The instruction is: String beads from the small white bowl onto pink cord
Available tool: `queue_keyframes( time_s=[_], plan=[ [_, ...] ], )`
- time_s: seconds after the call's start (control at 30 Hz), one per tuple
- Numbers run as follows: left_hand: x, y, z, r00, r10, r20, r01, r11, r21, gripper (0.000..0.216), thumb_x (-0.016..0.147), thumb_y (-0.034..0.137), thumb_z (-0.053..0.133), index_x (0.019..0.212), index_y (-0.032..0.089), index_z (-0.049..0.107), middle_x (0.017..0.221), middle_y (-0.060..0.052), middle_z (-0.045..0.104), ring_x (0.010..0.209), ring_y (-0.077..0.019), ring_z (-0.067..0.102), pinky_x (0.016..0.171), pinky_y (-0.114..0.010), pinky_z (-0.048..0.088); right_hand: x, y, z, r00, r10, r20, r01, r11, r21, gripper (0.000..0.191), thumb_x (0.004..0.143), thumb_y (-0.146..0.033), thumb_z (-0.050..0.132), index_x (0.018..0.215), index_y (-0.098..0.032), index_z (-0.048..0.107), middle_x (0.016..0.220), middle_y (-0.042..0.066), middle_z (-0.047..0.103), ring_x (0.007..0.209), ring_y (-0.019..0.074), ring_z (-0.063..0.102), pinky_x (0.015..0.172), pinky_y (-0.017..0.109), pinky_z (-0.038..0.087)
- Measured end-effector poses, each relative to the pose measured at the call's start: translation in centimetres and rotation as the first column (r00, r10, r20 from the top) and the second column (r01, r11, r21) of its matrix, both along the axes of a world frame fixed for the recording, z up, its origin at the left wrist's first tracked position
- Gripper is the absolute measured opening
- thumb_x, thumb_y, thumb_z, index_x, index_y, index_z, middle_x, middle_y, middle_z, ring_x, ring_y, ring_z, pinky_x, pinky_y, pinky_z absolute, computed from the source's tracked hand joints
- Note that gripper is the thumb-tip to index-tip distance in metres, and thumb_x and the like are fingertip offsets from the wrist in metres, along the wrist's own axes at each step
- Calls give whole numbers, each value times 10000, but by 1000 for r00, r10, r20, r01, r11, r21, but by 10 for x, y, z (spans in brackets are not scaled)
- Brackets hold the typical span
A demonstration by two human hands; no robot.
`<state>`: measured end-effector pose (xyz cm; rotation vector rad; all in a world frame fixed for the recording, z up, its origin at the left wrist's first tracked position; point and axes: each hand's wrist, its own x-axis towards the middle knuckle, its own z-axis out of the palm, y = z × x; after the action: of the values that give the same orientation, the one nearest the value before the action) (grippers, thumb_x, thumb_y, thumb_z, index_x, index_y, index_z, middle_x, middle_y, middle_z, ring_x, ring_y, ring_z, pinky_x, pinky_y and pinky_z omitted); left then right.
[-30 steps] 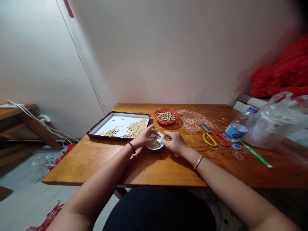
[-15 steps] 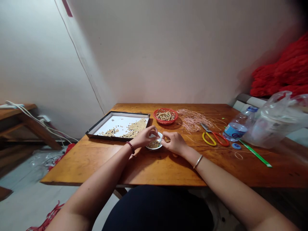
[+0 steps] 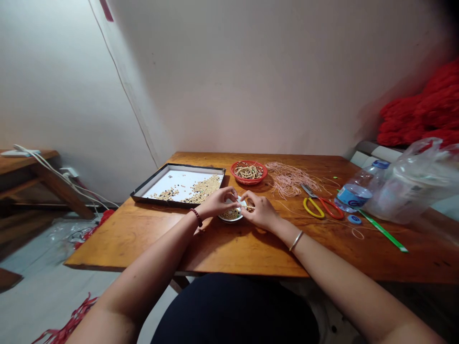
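Both my hands meet over a small white bowl (image 3: 242, 201) of pale and dark beads, near the middle of the table. My left hand (image 3: 216, 203) is closed in a pinch, thumb against fingertip, at the bowl's left side; what it pinches is too small to make out. On the right, my right hand (image 3: 261, 211) has its fingers curled around a short string of pale beads (image 3: 248, 209), part of which shows between thumb and fingers. The fingertips of the two hands are close together, almost touching.
A black-rimmed tray (image 3: 143, 185) of loose beads lies left of the bowl. Behind stands a red basket (image 3: 248, 180) of beaded strings. Pink cord (image 3: 290, 179), scissors (image 3: 322, 205), a water bottle (image 3: 355, 188), a blue cap (image 3: 354, 219), a green strip (image 3: 383, 231) and a plastic bag (image 3: 412, 186) fill the right.
My right hand's fingers have lifted and opened slightly, so the short bead string shows more plainly. My left hand stays pinched at the bowl. The whole view has shifted slightly.
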<state>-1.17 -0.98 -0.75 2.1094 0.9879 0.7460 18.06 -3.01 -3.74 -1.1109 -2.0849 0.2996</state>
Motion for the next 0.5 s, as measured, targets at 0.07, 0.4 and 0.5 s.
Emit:
queue_keyframes(
  time_s=[0.07, 0.4, 0.5],
  plan=[
    [0, 0, 0, 1000, 5, -1, -5, 1000, 2, 309, 740, 395, 667, 886, 155, 537, 827, -50, 666, 745, -139, 605, 661, -245, 443, -1, 0, 0, 1000, 23, -19, -24, 1000, -13, 176, 751, -295, 586, 901, -207, 604, 565, -44, 518, 484, 103, 425, 503, 214, 272],
    [-5, 6, -1, 975, 209, -75, -188, 957, 221, 301, 809, 466, 560, 889, 176, 567, 800, -36, 624, 729, -156, 558, 649, -256, 409, 0, 13, -7, 967, -96, -237, 57, 984, -167, 156, 718, -340, 594, 703, -186, 574, 499, -61, 398, 467, 98, 352, 461, 219, 237],
    [-7, 6, -1, 921, 309, -238, -210, 907, 365, 291, 789, 471, 581, 799, 182, 615, 774, -42, 616, 727, -175, 534, 658, -268, 390, 1, 16, -8, 958, -127, -257, 85, 982, -169, 154, 700, -338, 602, 696, -185, 582, 489, -63, 376, 468, 100, 341, 459, 222, 236]
  ],
)
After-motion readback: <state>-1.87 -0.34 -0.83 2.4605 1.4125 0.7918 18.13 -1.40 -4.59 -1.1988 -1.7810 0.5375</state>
